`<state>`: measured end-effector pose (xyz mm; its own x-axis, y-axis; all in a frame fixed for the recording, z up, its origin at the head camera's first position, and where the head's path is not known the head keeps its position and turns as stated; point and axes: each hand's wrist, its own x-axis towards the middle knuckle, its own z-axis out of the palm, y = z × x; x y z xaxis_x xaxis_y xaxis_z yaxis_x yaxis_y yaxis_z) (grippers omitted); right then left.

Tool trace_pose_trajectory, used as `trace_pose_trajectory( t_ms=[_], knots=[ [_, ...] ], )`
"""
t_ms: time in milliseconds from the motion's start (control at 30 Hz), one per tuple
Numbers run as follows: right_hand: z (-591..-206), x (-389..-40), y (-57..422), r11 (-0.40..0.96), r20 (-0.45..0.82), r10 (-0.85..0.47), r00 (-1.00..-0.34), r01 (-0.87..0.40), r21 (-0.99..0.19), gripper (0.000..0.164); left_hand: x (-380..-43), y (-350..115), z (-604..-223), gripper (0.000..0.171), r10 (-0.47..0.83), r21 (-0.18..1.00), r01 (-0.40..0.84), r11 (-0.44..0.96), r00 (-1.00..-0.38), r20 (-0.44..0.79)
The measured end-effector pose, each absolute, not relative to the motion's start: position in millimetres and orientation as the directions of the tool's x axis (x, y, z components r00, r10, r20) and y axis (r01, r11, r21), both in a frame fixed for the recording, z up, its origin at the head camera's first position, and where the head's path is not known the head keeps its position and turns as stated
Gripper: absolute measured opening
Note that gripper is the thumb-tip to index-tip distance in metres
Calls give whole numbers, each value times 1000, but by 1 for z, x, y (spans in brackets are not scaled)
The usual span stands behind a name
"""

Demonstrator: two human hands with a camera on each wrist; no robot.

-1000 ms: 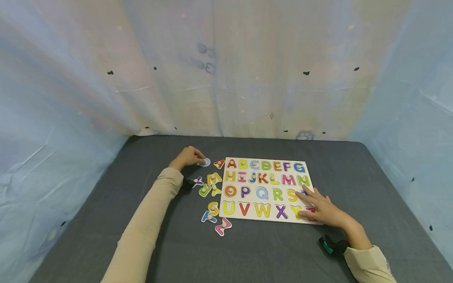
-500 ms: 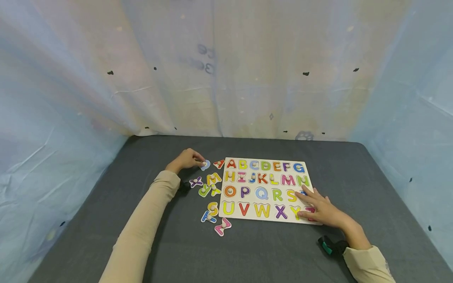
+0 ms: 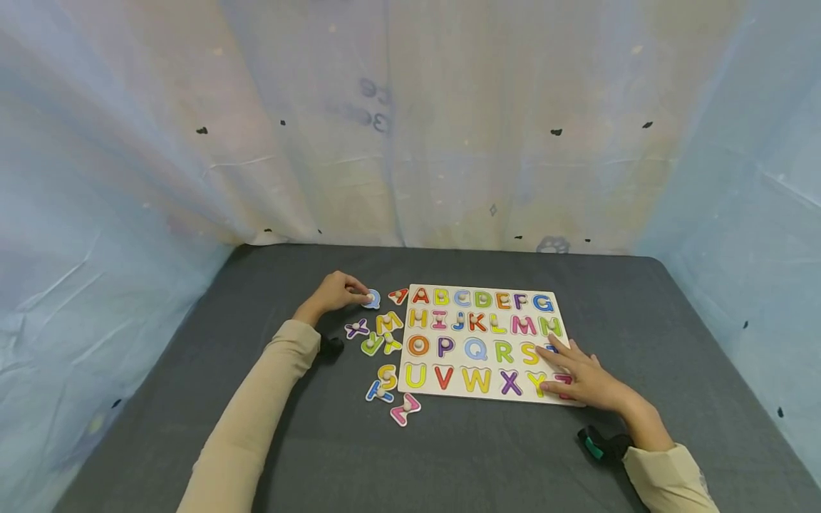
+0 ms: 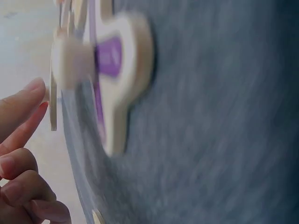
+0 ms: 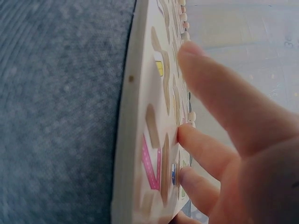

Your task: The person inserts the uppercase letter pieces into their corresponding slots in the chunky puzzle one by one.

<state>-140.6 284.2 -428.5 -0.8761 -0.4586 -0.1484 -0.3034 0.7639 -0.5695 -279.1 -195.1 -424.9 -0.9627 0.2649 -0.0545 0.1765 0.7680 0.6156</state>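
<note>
My left hand (image 3: 335,291) is at the left of the letter board, pinching the knob of the light blue letter Q piece (image 3: 373,302) between thumb and index finger. In the left wrist view that piece (image 4: 53,109) shows edge-on at the fingertips, and the purple letter X piece (image 4: 110,56) lies nearer the camera. My right hand (image 3: 586,377) rests with spread fingers on the lower right part of the white alphabet board (image 3: 487,361), covering part of the T and Z slots. The Q slot (image 3: 475,348) holds no piece.
Loose knobbed letters lie left of the board: a red A-like piece (image 3: 398,296), a yellow M-like piece (image 3: 388,323), a yellow S (image 3: 386,376), a blue T (image 3: 379,391), a pink Z (image 3: 405,410) and several others. Curtains surround the grey table (image 3: 481,456).
My left hand has shifted slightly left and toward me. The Q piece has turned in its fingers and more of its face shows. The right hand stays on the board.
</note>
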Motion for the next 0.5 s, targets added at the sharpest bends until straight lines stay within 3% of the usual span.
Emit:
trace_pose_trajectory(
  t_ms=[500],
  knots=[
    [-427,-141,284,760,-154,-461,-874,-300,-576,74,-246,-158,-415,21,361,737,250,628,-933,9]
  ],
)
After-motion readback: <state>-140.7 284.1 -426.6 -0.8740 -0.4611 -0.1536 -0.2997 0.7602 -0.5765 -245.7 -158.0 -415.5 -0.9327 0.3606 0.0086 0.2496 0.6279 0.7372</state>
